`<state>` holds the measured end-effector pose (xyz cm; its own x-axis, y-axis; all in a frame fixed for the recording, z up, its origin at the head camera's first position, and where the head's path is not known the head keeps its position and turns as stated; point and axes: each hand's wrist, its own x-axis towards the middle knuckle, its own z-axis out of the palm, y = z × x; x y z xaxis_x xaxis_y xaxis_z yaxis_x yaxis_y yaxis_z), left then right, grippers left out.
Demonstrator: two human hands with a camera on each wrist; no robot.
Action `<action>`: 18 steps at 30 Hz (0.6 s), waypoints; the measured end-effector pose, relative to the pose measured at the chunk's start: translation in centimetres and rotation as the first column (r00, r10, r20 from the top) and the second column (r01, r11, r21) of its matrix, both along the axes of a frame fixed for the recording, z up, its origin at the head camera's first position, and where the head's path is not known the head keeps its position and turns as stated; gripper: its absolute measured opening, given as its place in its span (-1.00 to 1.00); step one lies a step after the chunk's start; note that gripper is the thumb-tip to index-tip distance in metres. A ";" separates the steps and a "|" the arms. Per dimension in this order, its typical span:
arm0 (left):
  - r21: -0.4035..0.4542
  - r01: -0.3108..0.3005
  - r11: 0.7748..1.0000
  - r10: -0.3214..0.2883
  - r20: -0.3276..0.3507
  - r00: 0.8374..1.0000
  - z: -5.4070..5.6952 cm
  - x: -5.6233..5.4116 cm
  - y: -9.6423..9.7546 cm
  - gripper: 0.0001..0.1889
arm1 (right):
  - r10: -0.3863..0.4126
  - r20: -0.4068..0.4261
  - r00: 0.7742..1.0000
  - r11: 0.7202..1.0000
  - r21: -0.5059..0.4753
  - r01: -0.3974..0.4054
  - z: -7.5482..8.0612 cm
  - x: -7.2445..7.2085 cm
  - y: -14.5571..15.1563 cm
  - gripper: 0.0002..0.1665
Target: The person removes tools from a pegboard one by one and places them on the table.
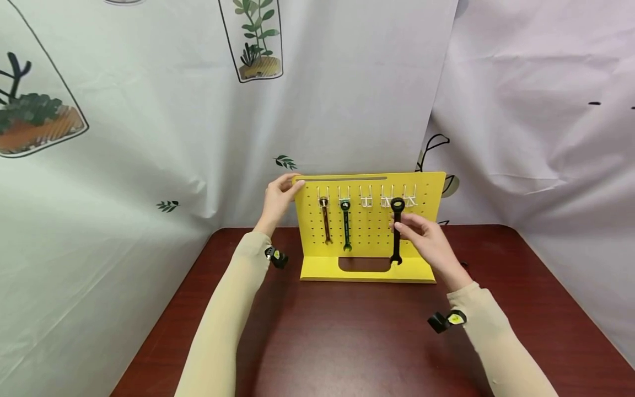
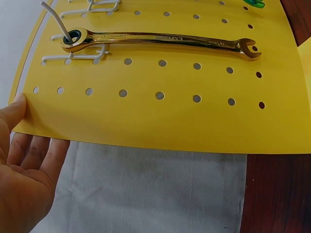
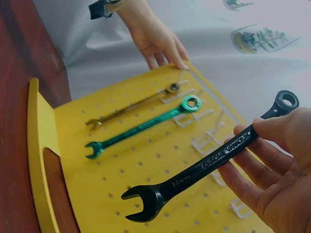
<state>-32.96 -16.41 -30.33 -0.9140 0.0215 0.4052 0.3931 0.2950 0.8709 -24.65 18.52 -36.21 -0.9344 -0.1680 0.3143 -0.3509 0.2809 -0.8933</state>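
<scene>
My right hand pinches a black combination wrench by its shaft, ring end up and open jaw down, in front of the yellow pegboard. The right wrist view shows it apart from the board, with "14mm" on the shaft. My left hand grips the board's upper left corner, thumb on the front and fingers behind. A gold wrench hangs by its ring on the leftmost white hook. Beside it a green wrench hangs on the second hook.
Further white hooks line the board's upper part to the right of the green wrench. The board's foot, with a slot cut in it, stands on the dark red table. A pale printed curtain hangs close behind.
</scene>
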 end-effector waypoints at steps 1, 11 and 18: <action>-0.001 -0.002 1.000 0.002 0.000 1.000 0.0 0.0 0.0 -0.61 | -0.008 -0.009 1.000 1.000 0.002 0.008 0.2 0.2 0.4 -0.41; -0.011 -0.017 1.000 0.017 -0.004 1.000 -0.3 -0.4 -0.2 -0.65 | -0.075 -0.124 0.989 0.995 -0.068 0.067 1.9 1.6 4.5 -0.58; -0.006 -0.033 0.999 0.033 -0.001 0.999 -1.9 -2.5 -0.8 -0.58 | -0.182 -0.144 0.973 0.983 -0.030 0.180 2.6 2.2 7.6 -0.61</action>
<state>-35.47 -17.25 -32.26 -0.9136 -0.0060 0.4065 0.3844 0.3126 0.8686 -22.41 26.13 -33.62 -0.8928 0.0063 0.4503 -0.4220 0.3376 -0.8414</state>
